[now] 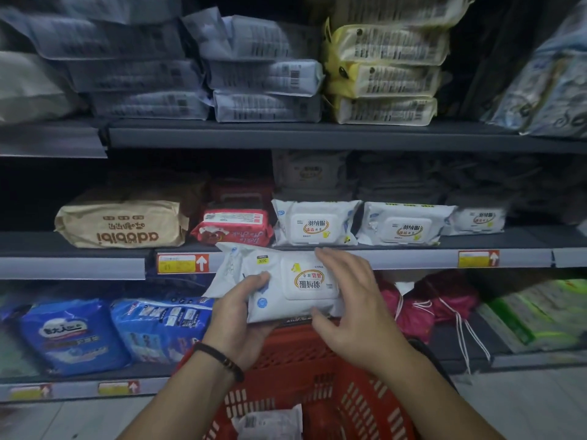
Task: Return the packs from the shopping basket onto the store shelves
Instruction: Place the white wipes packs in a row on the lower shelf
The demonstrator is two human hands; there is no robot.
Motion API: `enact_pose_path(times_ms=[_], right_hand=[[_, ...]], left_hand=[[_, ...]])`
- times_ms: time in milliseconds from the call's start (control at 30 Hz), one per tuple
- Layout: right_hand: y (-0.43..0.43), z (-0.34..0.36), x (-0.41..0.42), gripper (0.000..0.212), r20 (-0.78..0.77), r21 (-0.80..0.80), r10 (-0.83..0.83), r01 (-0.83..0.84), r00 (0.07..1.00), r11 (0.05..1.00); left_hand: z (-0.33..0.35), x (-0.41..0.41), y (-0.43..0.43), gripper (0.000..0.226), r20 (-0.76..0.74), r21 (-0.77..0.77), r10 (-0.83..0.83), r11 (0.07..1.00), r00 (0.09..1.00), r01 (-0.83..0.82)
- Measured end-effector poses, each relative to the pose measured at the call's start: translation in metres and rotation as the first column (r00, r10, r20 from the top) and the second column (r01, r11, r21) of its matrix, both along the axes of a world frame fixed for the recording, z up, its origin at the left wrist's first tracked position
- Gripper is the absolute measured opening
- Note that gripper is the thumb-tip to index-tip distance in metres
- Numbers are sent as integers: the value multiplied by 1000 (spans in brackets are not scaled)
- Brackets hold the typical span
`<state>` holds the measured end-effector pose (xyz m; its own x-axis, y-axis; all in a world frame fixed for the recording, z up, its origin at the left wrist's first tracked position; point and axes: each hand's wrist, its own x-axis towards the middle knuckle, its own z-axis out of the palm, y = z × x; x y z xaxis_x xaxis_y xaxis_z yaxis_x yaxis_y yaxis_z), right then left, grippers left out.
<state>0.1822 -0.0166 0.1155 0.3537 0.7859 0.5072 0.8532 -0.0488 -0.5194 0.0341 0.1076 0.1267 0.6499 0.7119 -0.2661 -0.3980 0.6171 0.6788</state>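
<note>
1. White plastic, soft and printed, made up the wipes pack (286, 281) that both hands held clear above the red shopping basket (359, 404).
2. The left hand (241, 315) was clamped on the pack's left end, with its thumb on the printed face and its fingers hidden beneath.
3. The right hand (352, 303) spanned the right end. Its fingers were spread across the top to the far edge and its thumb was set against the near edge, so it pinched the pack.
4. The step in hand looked like the carry from basket to shelf. The pack sat just short of the middle shelf (397, 258), level with its front lip, and nothing yet rested on the board.
5. Just beyond the right fingertips stood two matching packs (314, 222) with the same lidded label, which probably marked the slot. Their labels read the other way up from the held one.
6. The next move seemed to call for lifting the pack up and forward past the lip. It might need a half turn so the label agreed with its neighbours. Little bare board showed in front of them, so it would likely go on top.
7. Below the wrists, another pack (270, 422) lay in the basket, so more returns remained.
</note>
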Motion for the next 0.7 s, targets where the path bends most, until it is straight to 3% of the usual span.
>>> enact_pose_path(times_ms=[67,133,233,333,400,467,500,567,600,633,700], right_hand=[[-1,3,3,80,32,-21,-35,36,999,999],[-1,7,-1,78,-45,1,-112,112,993,994],[2,13,-11,58,-258,45,-214,233,942,971],[7,24,-20,51,-497,5,-269,313,825,950],[10,29,-27,54,-679,-15,-225,293,699,956],[11,34,-30,50,-817,-28,-166,250,553,968],[11,35,-26,45,-836,-37,-158,232,526,972],[8,36,-14,35,-794,-44,-152,193,588,980],[5,36,-7,33,-715,-52,-170,190,678,980],[0,37,-2,40,-582,-65,-203,204,787,977],[-9,35,5,73,-270,-75,-180,166,946,983]], left_hand=[[-1,1,-2,47,42,38,-16,999,999,15],[1,2,-4,33,94,60,-19,998,995,13],[2,1,-10,61,136,83,-42,996,990,31],[-2,8,-24,79,64,153,-62,987,996,51],[-7,14,-31,90,-2,198,-11,980,1000,11],[-10,16,-31,88,-11,222,16,975,1000,-13],[-10,15,-28,84,0,224,-2,975,1000,2],[-15,15,-20,71,23,201,-55,978,998,50],[-17,14,-16,68,31,182,-82,980,996,75],[-17,13,-13,70,38,166,-106,981,994,99],[-16,12,-11,80,28,150,-141,979,990,135]])
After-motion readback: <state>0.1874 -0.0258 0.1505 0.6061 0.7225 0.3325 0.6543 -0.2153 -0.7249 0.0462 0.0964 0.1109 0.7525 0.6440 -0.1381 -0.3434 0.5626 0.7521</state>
